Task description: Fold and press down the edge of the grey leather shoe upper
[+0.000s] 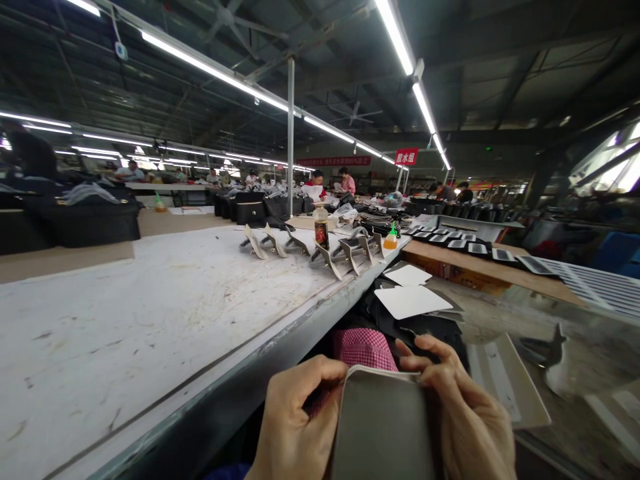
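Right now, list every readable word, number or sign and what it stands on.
"胶水组": white characters on the red hanging sign.
Long red banner behind: too small and blurred to read reliably.
Bottle on the white-topped table: label too small to read.
Held grey panel: no text visible.

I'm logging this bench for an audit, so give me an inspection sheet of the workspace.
Surface: white tabletop, stained and scuffed.
Job's things: dark panel with pale edging, held off the tabletop.
Clutter: curved pieces, dark-labelled bottle and green-tipped bottle on the tabletop.
Hands: left hand and right hand hold the panel near its upper corners.
Cables: cord with small box hanging at upper left.
Surroundings: lit ceiling lights, red sign, people farther back.
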Demonstrator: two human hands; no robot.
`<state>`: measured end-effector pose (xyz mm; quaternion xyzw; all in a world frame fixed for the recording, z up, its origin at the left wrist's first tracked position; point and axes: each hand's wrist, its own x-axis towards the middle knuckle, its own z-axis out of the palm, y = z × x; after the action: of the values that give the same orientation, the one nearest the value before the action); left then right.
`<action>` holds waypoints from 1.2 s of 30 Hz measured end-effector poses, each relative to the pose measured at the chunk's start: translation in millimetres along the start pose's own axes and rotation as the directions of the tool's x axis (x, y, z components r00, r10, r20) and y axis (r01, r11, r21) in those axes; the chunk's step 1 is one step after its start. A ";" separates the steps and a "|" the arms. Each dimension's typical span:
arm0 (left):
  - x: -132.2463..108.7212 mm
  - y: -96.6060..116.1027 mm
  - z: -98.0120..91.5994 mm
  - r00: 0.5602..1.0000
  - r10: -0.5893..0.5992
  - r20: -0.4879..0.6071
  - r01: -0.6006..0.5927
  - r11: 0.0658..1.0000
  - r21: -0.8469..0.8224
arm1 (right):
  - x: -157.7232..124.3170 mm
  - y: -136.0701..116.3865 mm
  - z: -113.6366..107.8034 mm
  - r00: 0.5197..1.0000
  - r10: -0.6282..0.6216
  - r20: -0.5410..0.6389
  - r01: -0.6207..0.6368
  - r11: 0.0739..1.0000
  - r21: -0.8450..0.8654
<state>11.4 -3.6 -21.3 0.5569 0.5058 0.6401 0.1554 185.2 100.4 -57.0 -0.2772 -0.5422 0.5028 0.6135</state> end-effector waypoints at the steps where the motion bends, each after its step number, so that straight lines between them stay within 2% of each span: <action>1: -0.8 1.5 1.8 1.000 0.019 -0.015 -0.019 1.000 -0.015 | -2.5 -5.0 3.3 0.999 -0.003 -0.042 0.005 0.999 0.050; 4: -3.1 4.6 8.1 0.995 0.097 -0.025 -0.098 0.993 -0.063 | -3.6 -16.7 7.8 0.991 -0.001 -0.131 0.019 0.990 0.139; 7: -4.5 4.7 9.2 0.990 0.137 -0.028 -0.139 0.985 -0.104 | 5.6 -20.6 0.5 0.979 0.061 -0.196 -0.007 0.965 0.263; 9: -5.0 3.9 7.2 0.989 0.136 -0.056 -0.142 0.984 -0.108 | 11.7 -22.8 -6.6 0.953 0.045 -0.298 0.066 0.934 0.351; 10: -5.0 3.6 6.3 0.989 0.134 -0.061 -0.140 0.985 -0.105 | 12.9 -24.9 -8.7 0.942 -0.012 -0.336 0.131 0.933 0.335; 11: -5.0 3.5 5.8 0.989 0.136 -0.052 -0.141 0.985 -0.100 | 12.6 -27.9 -9.0 0.944 -0.106 -0.313 0.193 0.946 0.261; 12: -4.8 3.8 5.9 0.989 0.145 -0.031 -0.148 0.985 -0.094 | 10.7 -31.7 -7.1 0.952 -0.225 -0.209 0.257 0.956 0.141; 13: -4.5 4.3 6.6 0.987 0.162 -0.003 -0.162 0.983 -0.084 | 7.9 -36.1 -3.3 0.946 -0.322 -0.028 0.322 0.947 -0.010; 14: -4.2 5.0 7.7 0.982 0.185 0.019 -0.184 0.980 -0.072 | 4.6 -40.7 2.3 0.906 -0.375 0.195 0.405 0.902 -0.147; 15: -4.0 5.7 8.9 0.977 0.210 0.032 -0.208 0.977 -0.055 | 1.5 -45.1 8.9 0.841 -0.385 0.381 0.492 0.837 -0.240; 16: -3.9 6.3 9.9 0.973 0.228 0.037 -0.227 0.973 -0.035 | -1.0 -48.8 16.0 0.773 -0.379 0.509 0.568 0.770 -0.290; 17: -3.9 6.6 10.5 0.971 0.238 0.037 -0.237 0.971 -0.013 | -2.7 -51.5 22.6 0.728 -0.379 0.571 0.622 0.716 -0.318; 19: -4.3 6.5 10.4 0.971 0.236 0.032 -0.237 0.971 0.032 | -4.0 -54.1 32.9 0.696 -0.414 0.586 0.675 0.656 -0.338; 22: -5.7 5.1 9.5 0.971 0.237 0.016 -0.238 0.967 0.091 | -3.9 -53.5 38.1 0.690 -0.453 0.565 0.696 0.631 -0.344; 31: -6.2 -1.2 12.6 0.932 0.362 0.032 -0.362 0.916 0.174 | -9.5 -56.0 34.1 0.710 -0.430 0.558 0.665 0.668 -0.332; 36: -4.4 -1.3 6.3 0.896 0.426 0.129 -0.443 0.880 0.171 | -17.0 -50.2 33.7 0.741 -0.411 0.530 0.625 0.710 -0.323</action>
<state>17.9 -3.4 -25.7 0.6962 0.4214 0.5805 -0.0257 170.9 60.8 -10.4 -0.1373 -0.8245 0.2004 0.5111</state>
